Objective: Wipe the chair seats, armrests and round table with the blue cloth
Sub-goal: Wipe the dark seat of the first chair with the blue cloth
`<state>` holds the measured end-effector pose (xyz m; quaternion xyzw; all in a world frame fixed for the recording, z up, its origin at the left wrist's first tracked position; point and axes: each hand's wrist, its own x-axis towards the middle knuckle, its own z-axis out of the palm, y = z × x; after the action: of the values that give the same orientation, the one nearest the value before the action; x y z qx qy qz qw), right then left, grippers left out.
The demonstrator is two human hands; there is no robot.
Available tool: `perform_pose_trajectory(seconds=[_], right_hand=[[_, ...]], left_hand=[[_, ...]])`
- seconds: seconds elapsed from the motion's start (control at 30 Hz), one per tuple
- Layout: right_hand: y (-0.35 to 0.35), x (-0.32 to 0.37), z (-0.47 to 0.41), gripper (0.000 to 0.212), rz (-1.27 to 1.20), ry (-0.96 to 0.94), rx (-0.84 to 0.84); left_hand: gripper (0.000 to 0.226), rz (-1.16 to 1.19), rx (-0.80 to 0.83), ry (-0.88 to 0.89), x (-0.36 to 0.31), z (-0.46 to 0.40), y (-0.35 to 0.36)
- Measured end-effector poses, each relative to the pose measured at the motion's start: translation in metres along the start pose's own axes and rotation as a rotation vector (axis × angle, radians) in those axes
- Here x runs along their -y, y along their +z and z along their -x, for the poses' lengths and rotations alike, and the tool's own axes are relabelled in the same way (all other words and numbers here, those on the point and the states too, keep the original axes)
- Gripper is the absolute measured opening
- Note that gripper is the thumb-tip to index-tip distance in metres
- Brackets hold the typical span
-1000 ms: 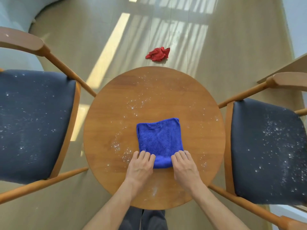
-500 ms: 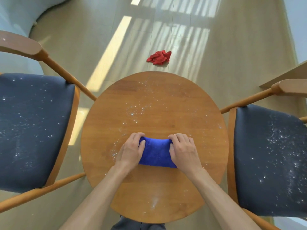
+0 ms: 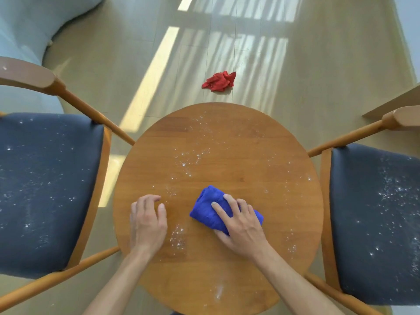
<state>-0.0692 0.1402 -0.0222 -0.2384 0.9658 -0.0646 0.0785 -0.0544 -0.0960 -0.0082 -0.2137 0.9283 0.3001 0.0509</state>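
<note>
The pale wood-plank floor carries slatted bands of sunlight. Two armchairs flank the middle: the left chair seat and the right chair seat are both dark navy padded cushions, smooth and matte, dusted with white specks and framed in honey-coloured wood. A rounded wooden armrest curves over the left chair, and another armrest sits on the right one.

Between them stands the round worktop — warm, smooth-grained wood, scattered with white powder in patches near its centre and near edge.

The blue cloth, a thick plush terry bundle folded into a lumpy wad, lies on the worktop right of centre. The right hand presses down on it, fingers spread across the top and thumb tucked against the near edge. The left hand rests on bare wood beside it, apart from the cloth, fingers loosely bent and holding nothing.

A crumpled red rag lies on the floor beyond the worktop.
</note>
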Motion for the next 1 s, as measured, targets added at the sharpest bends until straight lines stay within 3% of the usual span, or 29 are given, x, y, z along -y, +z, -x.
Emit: perform_pose_trajectory(seconds=[0.1,0.17,0.3,0.4,0.53,0.63,0.73,0.8,0.87,1.0], right_hand=[[-0.004,0.014,-0.002,0.067,0.006,0.382,0.045],[-0.002,0.02,-0.004,0.074,0.001,0.489,0.04],[0.015,0.041,-0.011,0.087,-0.032,0.56,0.018],[0.028,0.051,-0.016,0.079,-0.083,0.616,0.016],[0.026,0.05,-0.015,0.07,-0.11,0.518,0.059],[0.004,0.047,-0.013,0.077,-0.152,0.493,0.151],[-0.018,0.029,-0.005,0.072,-0.375,0.58,0.169],[-0.03,0.013,0.009,0.064,-0.675,0.685,0.178],[-0.05,-0.004,0.034,0.061,-0.91,0.788,0.086],[-0.099,-0.057,0.101,0.06,-0.941,0.84,-0.095]], left_hand=[[0.016,-0.007,0.03,0.063,-0.013,0.005,0.002],[0.017,-0.027,0.064,0.118,-0.019,0.011,0.004],[0.031,-0.062,0.131,0.136,-0.021,0.023,0.008],[0.032,-0.074,0.153,0.125,-0.017,0.03,0.013],[0.02,-0.105,0.144,0.121,-0.014,0.036,0.012],[0.023,-0.12,0.162,0.102,-0.021,0.037,0.007],[0.023,-0.11,0.192,0.049,-0.039,0.035,0.004],[0.023,-0.1,0.202,0.023,-0.056,0.032,0.005],[0.02,-0.118,0.197,0.037,-0.079,0.032,0.009],[0.018,-0.173,0.191,0.207,-0.151,0.047,0.031]])
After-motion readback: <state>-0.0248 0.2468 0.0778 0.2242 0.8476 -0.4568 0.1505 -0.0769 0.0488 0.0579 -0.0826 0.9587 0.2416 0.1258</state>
